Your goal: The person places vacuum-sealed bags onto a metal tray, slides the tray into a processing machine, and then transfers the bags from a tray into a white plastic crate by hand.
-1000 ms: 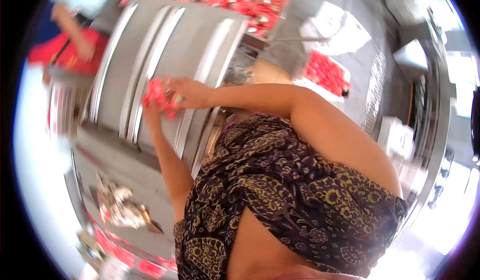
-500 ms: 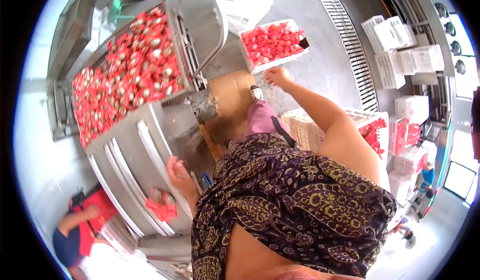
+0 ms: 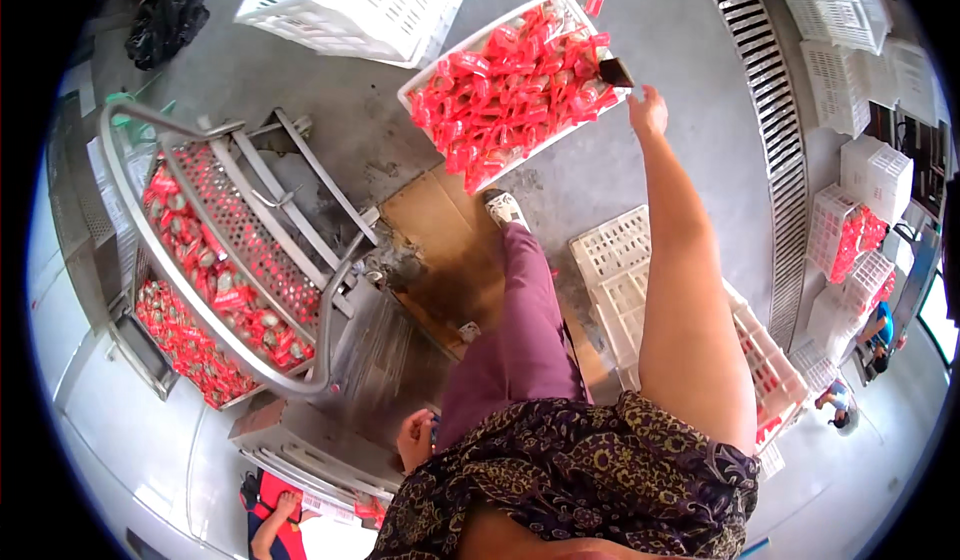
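fingers of the right hand (image 3: 648,112) pinch a small dark tool (image 3: 615,71) over the white crate (image 3: 425,88), already heaped with red packets (image 3: 505,95); more fill the metal trough (image 3: 205,280). left hand (image 3: 415,442) hangs loose, empty as far as shown.

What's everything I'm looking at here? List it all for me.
Crate of packets: one, white crate with red packets, on the floor ahead.
Empty crate: one, white, upside down, top of view.
Metal chute: one, grey, holding red packets, left.
Cardboard: one sheet, brown, on the floor under the foot.
Stacked crates: several, white, some with red packets, right.
Floor drain: one, grey grating, right.
Other people: two, at bottom left and far right.
Right hand: reaching to the crate's corner, near a dark thing.
Left hand: low by the hip.
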`<state>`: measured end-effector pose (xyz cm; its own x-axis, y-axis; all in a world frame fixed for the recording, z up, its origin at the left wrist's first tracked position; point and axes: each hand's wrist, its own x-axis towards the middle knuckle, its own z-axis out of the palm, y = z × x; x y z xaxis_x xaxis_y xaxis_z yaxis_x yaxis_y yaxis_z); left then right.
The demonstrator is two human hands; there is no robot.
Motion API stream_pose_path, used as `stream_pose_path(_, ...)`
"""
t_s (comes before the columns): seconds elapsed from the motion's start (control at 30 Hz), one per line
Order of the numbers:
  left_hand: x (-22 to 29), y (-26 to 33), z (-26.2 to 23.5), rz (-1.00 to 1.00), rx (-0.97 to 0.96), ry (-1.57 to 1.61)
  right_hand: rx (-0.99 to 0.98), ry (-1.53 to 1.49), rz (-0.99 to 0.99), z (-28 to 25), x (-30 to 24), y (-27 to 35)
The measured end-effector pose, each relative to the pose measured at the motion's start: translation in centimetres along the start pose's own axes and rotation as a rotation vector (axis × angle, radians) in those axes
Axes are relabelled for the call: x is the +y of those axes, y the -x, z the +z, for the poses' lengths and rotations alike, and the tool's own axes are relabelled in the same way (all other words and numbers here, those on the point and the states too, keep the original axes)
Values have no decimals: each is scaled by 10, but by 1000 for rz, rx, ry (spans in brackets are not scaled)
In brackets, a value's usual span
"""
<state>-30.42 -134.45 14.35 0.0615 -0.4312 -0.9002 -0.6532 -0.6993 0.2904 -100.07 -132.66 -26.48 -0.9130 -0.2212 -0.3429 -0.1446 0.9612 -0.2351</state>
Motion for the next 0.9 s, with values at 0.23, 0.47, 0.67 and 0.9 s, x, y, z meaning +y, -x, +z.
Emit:
stream_pose_path(0.23, 24, -36, 18, -96, -97, 2, 13, 37, 8, 32, -33, -44)
stream_pose_path(0.47, 109, -50, 15, 17, -39, 142, 129, -166, -186, -104, -99, 13)
stream_pose_path(0.67, 233, -77, 34, 345, -292, 422, -1035, -821, -302, -227, -219, 157)
stream_pose_path(0.9, 299, -22, 23, -19, -1222, 936, -1468, -700, -725, -292, -334, 317)
